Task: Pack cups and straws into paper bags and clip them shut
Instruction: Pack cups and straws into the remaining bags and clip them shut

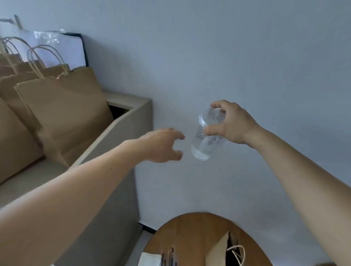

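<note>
A pale blue-grey wall point(247, 46) fills the view. At left, a beige ledge point(113, 140) bears a row of brown paper bags with twisted handles point(70, 110). Below, a round wooden table point(188, 230) holds an open brown paper bag point(219, 251) and thin dark sticks point(168, 262), possibly straws. The right hand point(233, 125) grips a clear plastic cup point(202, 145), tilted in mid-air before the wall, thumb and fingers curled round it. The left hand point(161, 146), fingers spread and holding nothing, is just beside the cup, apart from it.
</note>
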Demonstrator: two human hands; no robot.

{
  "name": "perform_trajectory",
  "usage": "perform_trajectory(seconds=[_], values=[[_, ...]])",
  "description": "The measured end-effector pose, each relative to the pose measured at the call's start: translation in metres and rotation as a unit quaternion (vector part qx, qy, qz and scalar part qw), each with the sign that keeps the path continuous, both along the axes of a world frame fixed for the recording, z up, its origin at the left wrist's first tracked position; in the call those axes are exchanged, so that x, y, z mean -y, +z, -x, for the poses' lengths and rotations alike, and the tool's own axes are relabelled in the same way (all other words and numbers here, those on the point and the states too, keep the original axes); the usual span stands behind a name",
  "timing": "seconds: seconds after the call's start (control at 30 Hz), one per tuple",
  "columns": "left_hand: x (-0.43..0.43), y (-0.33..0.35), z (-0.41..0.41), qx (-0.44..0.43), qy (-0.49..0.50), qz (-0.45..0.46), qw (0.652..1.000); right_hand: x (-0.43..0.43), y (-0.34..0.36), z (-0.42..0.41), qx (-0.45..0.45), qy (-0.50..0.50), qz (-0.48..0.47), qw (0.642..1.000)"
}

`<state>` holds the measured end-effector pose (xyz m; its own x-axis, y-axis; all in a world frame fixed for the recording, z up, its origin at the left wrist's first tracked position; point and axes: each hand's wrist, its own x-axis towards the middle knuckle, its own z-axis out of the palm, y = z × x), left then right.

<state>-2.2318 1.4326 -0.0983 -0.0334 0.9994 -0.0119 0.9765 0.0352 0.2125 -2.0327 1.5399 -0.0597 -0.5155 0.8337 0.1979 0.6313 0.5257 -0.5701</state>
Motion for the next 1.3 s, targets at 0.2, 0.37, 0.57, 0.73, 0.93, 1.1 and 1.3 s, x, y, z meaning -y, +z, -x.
perform_trajectory(seconds=[0.2, 0.37, 0.57, 0.73, 0.93, 1.1, 1.3], values=[[-0.016, -0.104, -0.090, 0.034, -0.035, 0.123, 0.991, -0.005, -0.114, -0.102, 0.075, -0.044, 0.081, 0.993], [0.007, -0.193, -0.147, 0.054, -0.029, 0.257, 0.964, 0.003, -0.188, -0.143, 0.124, -0.045, 0.145, 0.981], [0.036, -0.262, -0.190, 0.081, 0.010, 0.332, 0.940, 0.015, -0.229, -0.153, 0.101, -0.041, 0.165, 0.980], [0.038, -0.290, -0.205, 0.130, 0.111, 0.275, 0.946, 0.028, -0.237, -0.146, 0.060, -0.054, 0.174, 0.981], [0.042, -0.305, -0.195, 0.245, 0.195, 0.262, 0.913, 0.039, -0.247, -0.154, 0.062, -0.084, 0.212, 0.972], [0.035, -0.308, -0.184, 0.269, 0.217, 0.260, 0.902, 0.042, -0.242, -0.172, 0.197, 0.019, 0.188, 0.962], [0.036, -0.310, -0.187, 0.272, 0.200, 0.267, 0.903, 0.072, -0.283, -0.158, 0.383, 0.162, 0.081, 0.906]])
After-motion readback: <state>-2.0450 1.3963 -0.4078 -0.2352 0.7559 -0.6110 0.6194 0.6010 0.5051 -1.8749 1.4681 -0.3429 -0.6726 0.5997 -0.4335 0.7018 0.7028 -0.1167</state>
